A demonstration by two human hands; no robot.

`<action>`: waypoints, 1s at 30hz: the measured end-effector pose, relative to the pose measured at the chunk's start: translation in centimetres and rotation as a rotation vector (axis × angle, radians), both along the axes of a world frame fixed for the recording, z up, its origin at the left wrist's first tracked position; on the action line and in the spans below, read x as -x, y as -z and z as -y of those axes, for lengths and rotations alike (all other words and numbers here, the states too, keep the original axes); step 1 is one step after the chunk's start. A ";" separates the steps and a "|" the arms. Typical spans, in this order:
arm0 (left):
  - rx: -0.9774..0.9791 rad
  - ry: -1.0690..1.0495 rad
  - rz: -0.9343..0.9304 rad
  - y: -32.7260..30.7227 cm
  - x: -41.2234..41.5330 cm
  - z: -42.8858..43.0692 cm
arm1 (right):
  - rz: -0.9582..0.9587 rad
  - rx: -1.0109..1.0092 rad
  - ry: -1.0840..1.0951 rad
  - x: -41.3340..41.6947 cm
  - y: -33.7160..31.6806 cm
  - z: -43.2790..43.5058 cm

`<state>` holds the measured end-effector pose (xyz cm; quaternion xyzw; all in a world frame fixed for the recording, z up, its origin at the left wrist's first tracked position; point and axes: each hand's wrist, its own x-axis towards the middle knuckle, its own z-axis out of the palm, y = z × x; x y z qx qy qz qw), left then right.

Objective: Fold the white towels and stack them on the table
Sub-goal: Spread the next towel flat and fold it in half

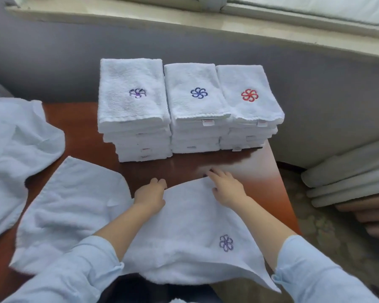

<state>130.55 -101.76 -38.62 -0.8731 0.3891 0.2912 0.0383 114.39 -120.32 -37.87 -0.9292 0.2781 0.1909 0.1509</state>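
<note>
White terry purple-flower towel (184,226) extends lower-frame from its upper edge: left hand (150,193) clutches it, right hand (225,186) presses flat.

The spread towel (190,226) is partly covered: its near corners run behind the left sleeve (74,270) and right sleeve (315,270). The left grip (150,193) curls at its far edge with the fingertips out of sight, so a pinch cannot be told. Left of the spread towel, a flat towel (70,215) disappears under it. Farther left, a rumpled towel (13,149) is cut by the frame. Beyond the spread towel, the stacks (190,101) hide the far edge of the counter (85,132), and their tags (206,122) are too small to read.
</note>
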 end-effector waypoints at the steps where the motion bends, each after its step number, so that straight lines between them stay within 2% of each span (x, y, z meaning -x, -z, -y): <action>1: 0.001 -0.013 0.001 0.1 0.2 0.1 | -0.008 0.038 -0.031 0.0 0.3 0.2; 3: 0.005 -0.029 0.009 0.2 0.5 0.3 | -0.028 0.089 -0.057 -0.1 0.9 0.4; 7: 0.016 -0.044 0.004 0.2 0.6 0.9 | -0.077 0.019 0.015 -0.2 0.6 0.7; 10: 0.094 -0.064 -0.026 -0.4 0.8 2.1 | -0.063 0.053 0.078 0.8 -0.3 1.4; 17: 0.530 -0.089 0.059 -5.2 1.2 7.9 | 0.424 0.055 0.439 3.5 -5.1 6.1; 24: 0.775 -0.064 0.144 -8.1 1.6 11.5 | 0.719 0.182 0.495 4.7 -9.5 8.8; 27: 0.784 -0.061 0.147 -8.2 2.0 11.9 | 0.707 0.176 0.500 4.8 -9.9 9.4; 30: 0.687 -0.018 0.053 -7.5 2.7 11.6 | 0.591 0.163 0.511 5.4 -9.0 9.7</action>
